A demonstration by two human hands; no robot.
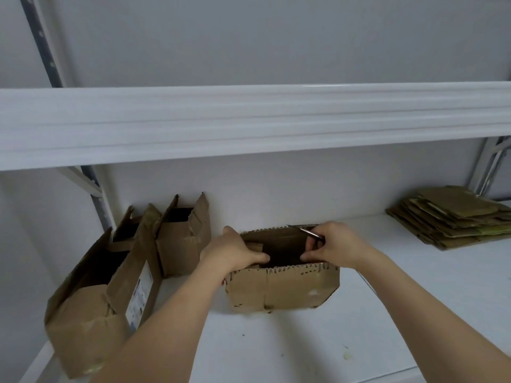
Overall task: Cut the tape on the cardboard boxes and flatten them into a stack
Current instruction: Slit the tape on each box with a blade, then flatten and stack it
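Observation:
An open brown cardboard box [284, 286] stands on the white shelf [304, 341] in front of me, its near flap folded down. My left hand [229, 250] grips the box's left side, thumb curled inside the opening. My right hand [336, 244] grips the right side of the opening and also holds a thin metal blade [308, 232] between its fingers, the tip pointing left over the rear flap. At the far right of the shelf lies a stack of flattened cardboard [453, 219].
Three open cardboard boxes stand at the left: a large one [83, 313] nearest, a small one [124, 233] behind it, and another [182, 241] against the wall. A white upper shelf [249, 120] overhangs the work area. Metal uprights [41, 40] stand at both rear corners.

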